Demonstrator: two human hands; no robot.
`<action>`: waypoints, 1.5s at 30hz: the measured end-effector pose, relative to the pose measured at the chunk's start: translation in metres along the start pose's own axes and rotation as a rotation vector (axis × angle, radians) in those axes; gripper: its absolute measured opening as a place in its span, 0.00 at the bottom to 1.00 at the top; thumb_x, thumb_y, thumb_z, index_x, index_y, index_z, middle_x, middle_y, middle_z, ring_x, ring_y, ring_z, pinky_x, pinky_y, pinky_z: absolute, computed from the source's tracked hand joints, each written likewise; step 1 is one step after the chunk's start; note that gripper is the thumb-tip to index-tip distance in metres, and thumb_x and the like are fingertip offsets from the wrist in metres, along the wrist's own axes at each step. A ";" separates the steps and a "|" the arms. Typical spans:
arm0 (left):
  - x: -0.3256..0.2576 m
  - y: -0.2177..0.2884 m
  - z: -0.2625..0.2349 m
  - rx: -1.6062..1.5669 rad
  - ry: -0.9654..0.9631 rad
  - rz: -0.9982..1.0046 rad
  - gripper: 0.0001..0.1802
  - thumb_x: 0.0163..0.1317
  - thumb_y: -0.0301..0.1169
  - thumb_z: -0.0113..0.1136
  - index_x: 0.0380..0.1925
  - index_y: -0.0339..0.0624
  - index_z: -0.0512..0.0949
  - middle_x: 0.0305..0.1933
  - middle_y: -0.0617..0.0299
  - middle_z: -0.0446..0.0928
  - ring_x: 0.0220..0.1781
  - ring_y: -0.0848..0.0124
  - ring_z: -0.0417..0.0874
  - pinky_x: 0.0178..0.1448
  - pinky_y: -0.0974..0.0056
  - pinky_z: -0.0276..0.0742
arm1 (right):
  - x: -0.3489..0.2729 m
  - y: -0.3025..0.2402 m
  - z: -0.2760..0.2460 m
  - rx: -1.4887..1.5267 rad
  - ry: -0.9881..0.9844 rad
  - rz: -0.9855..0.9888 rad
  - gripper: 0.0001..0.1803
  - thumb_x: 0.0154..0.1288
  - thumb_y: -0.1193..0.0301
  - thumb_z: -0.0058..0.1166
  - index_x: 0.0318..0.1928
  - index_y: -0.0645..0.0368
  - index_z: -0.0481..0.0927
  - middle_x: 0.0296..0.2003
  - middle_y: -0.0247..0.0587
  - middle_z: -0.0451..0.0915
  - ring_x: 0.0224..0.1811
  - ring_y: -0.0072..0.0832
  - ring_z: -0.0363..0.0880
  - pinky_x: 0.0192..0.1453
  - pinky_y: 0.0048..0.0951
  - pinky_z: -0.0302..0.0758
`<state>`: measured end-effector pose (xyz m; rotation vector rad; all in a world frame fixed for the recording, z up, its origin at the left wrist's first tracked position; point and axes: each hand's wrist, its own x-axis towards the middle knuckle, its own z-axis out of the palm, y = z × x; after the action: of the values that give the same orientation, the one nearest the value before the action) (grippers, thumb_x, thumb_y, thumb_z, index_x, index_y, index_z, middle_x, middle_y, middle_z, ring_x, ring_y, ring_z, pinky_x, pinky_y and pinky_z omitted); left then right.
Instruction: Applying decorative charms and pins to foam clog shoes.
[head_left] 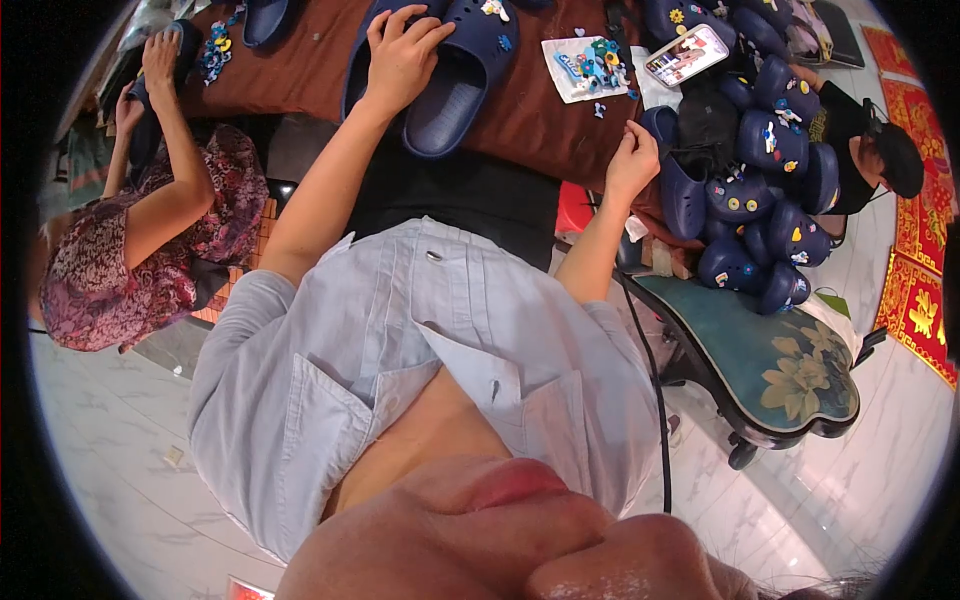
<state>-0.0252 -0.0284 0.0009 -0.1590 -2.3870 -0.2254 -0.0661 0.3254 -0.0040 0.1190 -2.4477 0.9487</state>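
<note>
We were in the step of fitting small charms onto a navy clog (455,75), as we judged it. Our left hand (400,55) lay on that clog at about twelve o'clock, fingers spread wide over its strap end. Our right hand (632,160), at two o'clock from our chest, was loosely curled with the fingertips pinched narrow; whether a charm sat between them we could not tell. The sheet of coloured charms (590,65) lay on the brown table (530,115), just right of the clog. The next move probably needed the right hand to meet a hole of the clog exactly.
</note>
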 end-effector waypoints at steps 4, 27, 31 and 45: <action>0.000 0.000 0.000 -0.018 -0.001 -0.008 0.24 0.54 0.26 0.64 0.53 0.57 0.81 0.52 0.71 0.79 0.65 0.66 0.70 0.69 0.52 0.54 | 0.001 0.000 0.005 -0.031 -0.004 -0.036 0.10 0.58 0.81 0.54 0.39 0.63 0.85 0.36 0.49 0.83 0.39 0.44 0.83 0.46 0.39 0.78; -0.002 -0.002 -0.001 0.004 -0.008 0.004 0.24 0.55 0.26 0.63 0.53 0.57 0.81 0.52 0.71 0.79 0.66 0.66 0.69 0.69 0.51 0.54 | -0.002 0.002 0.029 0.012 -0.226 0.063 0.14 0.55 0.73 0.67 0.43 0.62 0.84 0.33 0.46 0.79 0.35 0.42 0.79 0.42 0.39 0.75; 0.000 0.000 -0.001 -0.017 -0.011 -0.003 0.24 0.54 0.26 0.64 0.53 0.57 0.81 0.52 0.70 0.79 0.66 0.66 0.69 0.69 0.51 0.54 | 0.002 0.012 0.038 -0.048 -0.238 0.029 0.16 0.53 0.72 0.68 0.44 0.61 0.84 0.32 0.45 0.78 0.36 0.42 0.78 0.43 0.40 0.74; -0.002 -0.001 -0.002 -0.029 -0.025 -0.007 0.25 0.53 0.26 0.65 0.54 0.57 0.80 0.52 0.71 0.78 0.66 0.66 0.69 0.70 0.51 0.53 | 0.010 0.011 0.040 -0.100 -0.049 -0.062 0.06 0.66 0.74 0.54 0.38 0.63 0.82 0.33 0.50 0.82 0.36 0.46 0.82 0.42 0.43 0.76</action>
<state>-0.0225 -0.0303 0.0013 -0.1677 -2.4104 -0.2631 -0.0947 0.3090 -0.0305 0.1846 -2.5155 0.8042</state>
